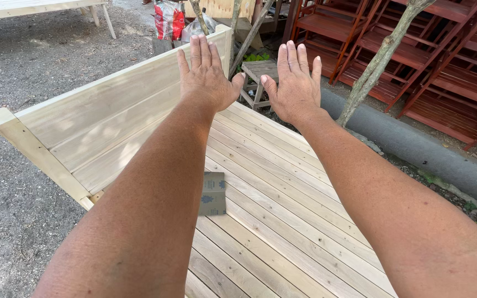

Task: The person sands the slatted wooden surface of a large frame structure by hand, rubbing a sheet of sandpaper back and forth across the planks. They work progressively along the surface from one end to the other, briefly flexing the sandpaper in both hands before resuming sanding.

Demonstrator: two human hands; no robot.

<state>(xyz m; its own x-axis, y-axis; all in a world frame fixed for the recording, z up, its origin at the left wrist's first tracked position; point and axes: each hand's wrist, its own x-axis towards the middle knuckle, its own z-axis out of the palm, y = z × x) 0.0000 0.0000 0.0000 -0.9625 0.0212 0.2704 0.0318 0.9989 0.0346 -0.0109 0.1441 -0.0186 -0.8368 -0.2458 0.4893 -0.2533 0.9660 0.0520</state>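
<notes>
My left hand (207, 74) and my right hand (294, 84) are stretched out in front of me, backs up, fingers spread and empty. They hover side by side, thumbs almost meeting, above a pale unfinished wooden slatted platform (282, 209). Its raised backboard (106, 118) runs along the left side. A folded grey-brown sheet of sandpaper (213, 193) lies flat on the slats beneath my left forearm.
Grey gravel ground lies to the left. A small wooden stool (258, 77) stands beyond my hands. Red-brown stained wooden frames (448, 60) are stacked at the upper right behind a grey curb (415, 146) and a thin tree trunk (379, 60). A red and white bag (169, 20) sits far back.
</notes>
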